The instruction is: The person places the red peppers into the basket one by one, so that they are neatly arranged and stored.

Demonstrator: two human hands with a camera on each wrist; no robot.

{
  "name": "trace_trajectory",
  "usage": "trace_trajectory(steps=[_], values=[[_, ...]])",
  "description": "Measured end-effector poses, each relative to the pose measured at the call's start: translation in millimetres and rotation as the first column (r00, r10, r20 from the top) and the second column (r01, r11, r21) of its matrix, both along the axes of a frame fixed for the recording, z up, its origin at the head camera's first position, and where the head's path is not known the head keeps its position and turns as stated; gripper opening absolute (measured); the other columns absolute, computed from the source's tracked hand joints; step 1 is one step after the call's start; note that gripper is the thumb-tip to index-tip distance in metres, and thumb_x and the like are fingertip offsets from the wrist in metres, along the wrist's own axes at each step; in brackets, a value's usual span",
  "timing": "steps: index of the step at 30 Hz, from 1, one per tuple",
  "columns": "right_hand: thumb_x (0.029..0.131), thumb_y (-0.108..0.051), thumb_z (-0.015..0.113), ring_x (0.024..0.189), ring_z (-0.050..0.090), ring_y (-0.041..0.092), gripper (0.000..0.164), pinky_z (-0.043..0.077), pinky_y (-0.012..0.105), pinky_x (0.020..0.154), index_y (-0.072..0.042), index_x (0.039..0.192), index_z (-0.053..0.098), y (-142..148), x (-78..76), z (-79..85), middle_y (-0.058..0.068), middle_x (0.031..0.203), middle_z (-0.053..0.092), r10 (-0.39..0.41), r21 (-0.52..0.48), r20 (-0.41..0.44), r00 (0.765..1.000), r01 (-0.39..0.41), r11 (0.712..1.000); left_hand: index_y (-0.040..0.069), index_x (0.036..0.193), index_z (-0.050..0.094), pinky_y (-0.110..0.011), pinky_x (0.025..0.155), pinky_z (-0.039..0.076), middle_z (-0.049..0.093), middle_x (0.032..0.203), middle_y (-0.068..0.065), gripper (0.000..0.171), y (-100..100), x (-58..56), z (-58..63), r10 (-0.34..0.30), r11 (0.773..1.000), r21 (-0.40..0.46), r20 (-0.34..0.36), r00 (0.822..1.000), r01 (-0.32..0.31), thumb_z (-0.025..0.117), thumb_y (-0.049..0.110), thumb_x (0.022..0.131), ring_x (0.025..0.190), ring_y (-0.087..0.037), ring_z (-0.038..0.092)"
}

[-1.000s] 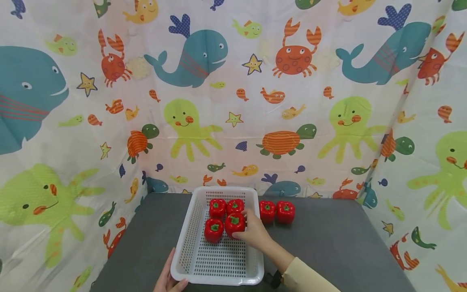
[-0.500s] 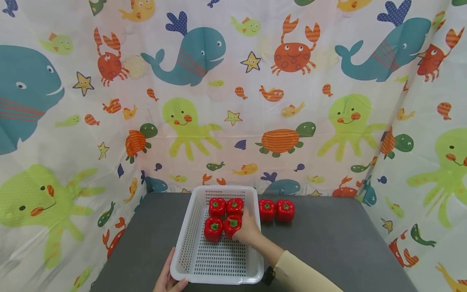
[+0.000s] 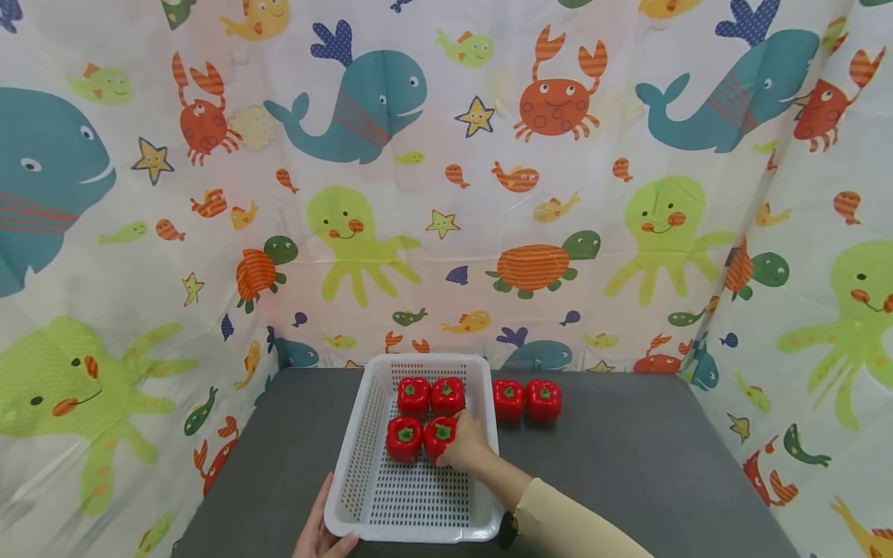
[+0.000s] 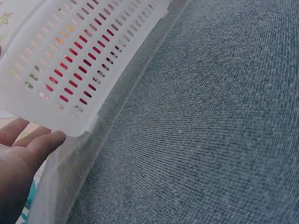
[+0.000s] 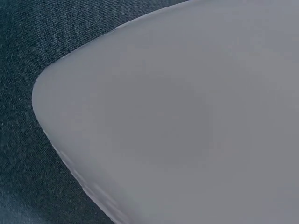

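A white perforated plastic basket point(image 3: 418, 519) holds several red bell peppers. Two of them, a left rear bell pepper point(image 3: 414, 397) and a right rear bell pepper point(image 3: 447, 397), sit side by side, with a front left bell pepper point(image 3: 404, 440) before them. My right hand point(image 3: 469, 446) reaches over the basket's right wall and grips the front right bell pepper point(image 3: 438, 439) from its right side. My left hand point(image 3: 322, 527) holds the basket's near left corner. In the left wrist view, the fingers point(image 4: 46, 142) of that hand lie against the basket wall point(image 4: 60, 123).
Two more red bell peppers, a nearer-to-basket bell pepper point(image 3: 508, 401) and an outer bell pepper point(image 3: 543, 401), stand on the dark grey table point(image 3: 628, 465) right of the basket. A sea-animal patterned curtain point(image 3: 446, 155) encloses the back and sides. The basket's corner point(image 5: 163, 116) fills the right wrist view.
My right hand has shifted the front right bell pepper slightly left and nearer, beside the front left one. My left hand stays at the basket's corner. The head view has drifted slightly.
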State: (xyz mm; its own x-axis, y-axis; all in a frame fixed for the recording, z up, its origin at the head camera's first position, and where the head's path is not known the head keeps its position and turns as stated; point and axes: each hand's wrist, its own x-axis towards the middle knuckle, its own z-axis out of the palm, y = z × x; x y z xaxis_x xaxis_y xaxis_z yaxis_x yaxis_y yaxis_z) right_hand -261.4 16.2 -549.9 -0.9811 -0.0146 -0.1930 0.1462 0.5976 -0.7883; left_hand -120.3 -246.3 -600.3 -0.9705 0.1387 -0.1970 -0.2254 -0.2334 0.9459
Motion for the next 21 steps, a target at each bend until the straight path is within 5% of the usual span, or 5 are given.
trace_trajectory(steps=[14, 21], values=[[0.061, -0.001, 0.093, 0.126, 0.055, 0.038, 0.100, 0.049, 0.067, 0.105, -0.006, 0.146, 0.040, 1, 8.8, -0.4, 0.019, 0.137, 0.057, 0.026, -0.045, -0.051, 0.998, -0.028, 0.999, 0.035, 0.160, -0.015, -0.052, 0.112, 0.050, -0.004, 0.169, -0.019, 0.112, -7, -2.1, -10.9, -0.063, 0.998, 0.033, 0.022, 0.998, 0.062, 0.070, 0.011, 0.093, 0.148, -0.045, 0.031], [0.069, -0.011, 0.092, 0.127, 0.053, 0.038, 0.095, 0.049, 0.067, 0.105, -0.006, 0.147, 0.037, 5, 19.3, 10.8, 0.019, 0.139, 0.054, 0.051, -0.080, -0.112, 0.992, -0.060, 0.995, 0.031, 0.161, -0.016, -0.052, 0.111, 0.050, -0.003, 0.168, -0.023, 0.113, -8, -3.8, -13.0, -0.051, 0.998, 0.035, 0.002, 0.999, 0.051, 0.071, 0.010, 0.092, 0.147, -0.048, 0.031]])
